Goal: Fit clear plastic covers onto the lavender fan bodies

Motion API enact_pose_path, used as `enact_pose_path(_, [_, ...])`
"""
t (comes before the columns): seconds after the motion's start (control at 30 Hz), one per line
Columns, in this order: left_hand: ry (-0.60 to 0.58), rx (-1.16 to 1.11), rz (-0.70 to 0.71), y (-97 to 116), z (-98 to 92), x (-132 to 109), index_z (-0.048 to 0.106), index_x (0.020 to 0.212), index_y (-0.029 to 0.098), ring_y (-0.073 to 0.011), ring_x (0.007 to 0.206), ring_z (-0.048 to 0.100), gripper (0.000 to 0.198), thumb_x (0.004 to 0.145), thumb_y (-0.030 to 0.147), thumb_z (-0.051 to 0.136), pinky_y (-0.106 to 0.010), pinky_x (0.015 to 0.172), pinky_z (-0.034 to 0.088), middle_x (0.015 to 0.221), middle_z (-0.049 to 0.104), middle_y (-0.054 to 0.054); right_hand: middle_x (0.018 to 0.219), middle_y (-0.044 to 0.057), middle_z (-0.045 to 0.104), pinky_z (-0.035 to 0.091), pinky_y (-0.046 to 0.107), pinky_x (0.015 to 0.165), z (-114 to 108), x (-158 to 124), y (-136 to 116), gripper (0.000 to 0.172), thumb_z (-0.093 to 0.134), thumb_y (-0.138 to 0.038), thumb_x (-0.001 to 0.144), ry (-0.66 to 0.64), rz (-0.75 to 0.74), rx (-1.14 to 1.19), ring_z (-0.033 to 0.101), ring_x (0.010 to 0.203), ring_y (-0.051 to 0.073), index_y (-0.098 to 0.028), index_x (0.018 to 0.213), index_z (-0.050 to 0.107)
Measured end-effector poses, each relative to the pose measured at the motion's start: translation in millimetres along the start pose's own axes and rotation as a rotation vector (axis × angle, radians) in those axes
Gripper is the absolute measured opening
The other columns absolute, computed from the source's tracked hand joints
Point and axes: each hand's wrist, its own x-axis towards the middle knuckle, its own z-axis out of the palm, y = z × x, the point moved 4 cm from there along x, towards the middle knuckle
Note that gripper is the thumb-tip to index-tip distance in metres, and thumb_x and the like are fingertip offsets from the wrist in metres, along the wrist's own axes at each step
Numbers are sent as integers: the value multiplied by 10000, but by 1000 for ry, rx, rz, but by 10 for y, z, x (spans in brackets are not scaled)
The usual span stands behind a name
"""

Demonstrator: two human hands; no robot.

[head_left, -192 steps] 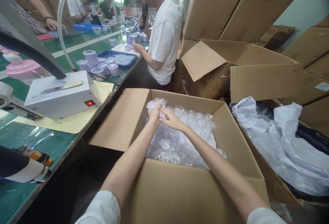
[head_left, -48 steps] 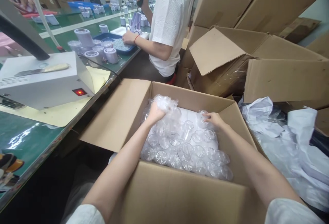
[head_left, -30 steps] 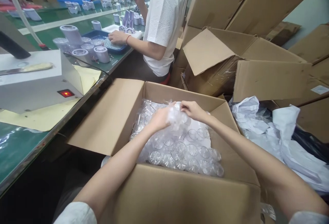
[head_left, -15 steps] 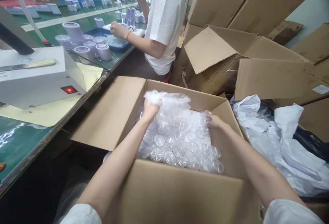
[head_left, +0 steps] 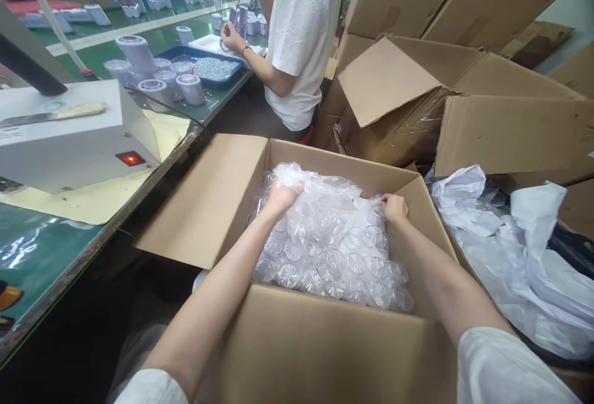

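Note:
An open cardboard box (head_left: 334, 342) stands in front of me, with several clear round plastic parts (head_left: 320, 268) packed inside it. Over their far side lies a crumpled clear plastic bag (head_left: 325, 197). My left hand (head_left: 284, 200) is closed around a bunched part of this bag at the box's far left. At the far right, close to the inner wall, my right hand (head_left: 394, 207) has its fingers curled and pinches the bag's edge. White film or paper shows between the parts near that hand.
To the left is a green workbench (head_left: 28, 255) carrying a grey machine (head_left: 78, 138) with a lit red switch. A co-worker in a white shirt (head_left: 301, 39) stands beyond the box, near a blue tray (head_left: 216, 70). Crumpled plastic and paper (head_left: 524, 255) and stacked cartons (head_left: 408, 2) are at the right.
My right hand has moved from a clear part to the bag's edge, its fingers now curled in. The bag is spread further right. The co-worker's hand has left the blue tray.

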Motion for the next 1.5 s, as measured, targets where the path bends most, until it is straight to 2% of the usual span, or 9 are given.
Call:
enact_pose_path(0.43, [-375, 309, 181, 40, 273, -63, 504, 585, 175, -159, 696, 523, 71, 584, 132, 561, -275, 694, 437, 646, 543, 19, 1111, 73, 629, 552, 392, 822, -395, 100, -85, 226, 597, -303, 953, 12, -266, 58, 633, 948, 203, -143, 1111, 616])
enact_pose_path(0.67, [-404, 400, 202, 48, 213, -101, 517, 596, 171, -169, 710, 559, 54, 607, 135, 556, -269, 694, 454, 668, 579, 9, 1164, 86, 606, 549, 395, 832, 4, -176, -111, 245, 580, -305, 962, 100, -119, 79, 623, 976, 211, -162, 1159, 600])
enact_pose_path(0.87, [-418, 403, 216, 54, 248, -49, 524, 610, 172, -184, 739, 562, 28, 623, 157, 545, -286, 714, 458, 685, 581, 4, 1106, 65, 628, 555, 379, 805, -380, -193, -152, 230, 598, -312, 951, 31, -190, 72, 634, 937, 210, -144, 1106, 621])
enact_pose_path(1.0, [-440, 399, 212, 98, 243, -59, 554, 639, 170, -205, 785, 586, 25, 622, 152, 547, -324, 776, 474, 728, 612, -15, 996, 48, 652, 554, 357, 772, -761, -383, -447, 179, 596, -297, 953, -8, -351, 133, 642, 849, 173, -133, 1012, 636])
enact_pose_path(1.17, [-538, 369, 189, 150, 438, -232, 667, 838, 181, -236, 967, 622, 275, 565, 167, 690, -344, 905, 471, 985, 695, -51, 797, 14, 675, 535, 326, 778, -1127, -953, -1140, 25, 660, -167, 841, -33, -650, 323, 642, 762, 166, -146, 828, 660])
enact_pose_path(1.23, [-560, 359, 169, 147, 539, -287, 676, 774, 177, -237, 903, 643, 228, 548, 165, 705, -342, 861, 496, 904, 712, -41, 805, 14, 691, 538, 298, 764, -1181, -1164, -1441, 59, 629, -154, 808, -32, -750, 414, 654, 766, 173, -166, 847, 672])
enact_pose_path(1.33, [-477, 348, 165, 177, 515, -224, 639, 637, 170, -243, 824, 652, 71, 575, 161, 671, -337, 810, 509, 755, 698, -27, 1015, 57, 684, 541, 306, 797, -1164, -1391, -1762, 235, 500, -192, 870, 7, -845, 525, 661, 905, 193, -173, 1059, 637])
enact_pose_path(1.43, [-256, 315, 175, 267, 221, -10, 657, 725, 171, -276, 979, 636, 94, 639, 206, 645, -337, 886, 482, 878, 711, -55, 1278, 124, 559, 497, 405, 917, -1028, -1661, -1853, 373, 392, -218, 926, 68, -921, 570, 578, 1130, 236, -181, 1274, 523])
enact_pose_path(1.5, [-132, 279, 159, 311, -9, 121, 667, 832, 165, -282, 1054, 618, 184, 667, 238, 629, -340, 917, 473, 974, 707, -70, 1306, 108, 551, 436, 468, 994, -826, -1945, -1847, 374, 533, -245, 860, 19, -1060, 527, 526, 1197, 275, -222, 1230, 579])
